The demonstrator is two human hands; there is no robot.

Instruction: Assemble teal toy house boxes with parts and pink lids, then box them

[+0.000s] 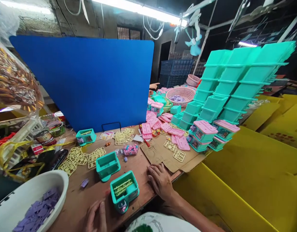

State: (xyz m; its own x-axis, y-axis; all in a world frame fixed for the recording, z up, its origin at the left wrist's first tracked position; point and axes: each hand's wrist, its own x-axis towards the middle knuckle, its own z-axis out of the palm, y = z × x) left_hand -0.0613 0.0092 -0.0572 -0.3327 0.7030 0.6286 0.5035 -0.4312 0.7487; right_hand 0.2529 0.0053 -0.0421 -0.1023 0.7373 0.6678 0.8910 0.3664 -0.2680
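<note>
A teal box with pale yellow sprue parts inside stands near the table's front edge, between my hands. My left hand rests at the bottom, left of that box, its fingers apart and holding nothing. On the table right of the box lies my right hand, fingers spread and touching nothing but the tabletop. Just behind the filled box is a second teal box, with nothing visible in it. A small purple piece lies to its left. Yellow sprue frames are spread behind.
A white basin of purple pieces is at the left. A blue board stands across the back. Pink lids, cardboard and tall stacks of teal boxes occupy the right. A co-worker's hand shows beyond the board.
</note>
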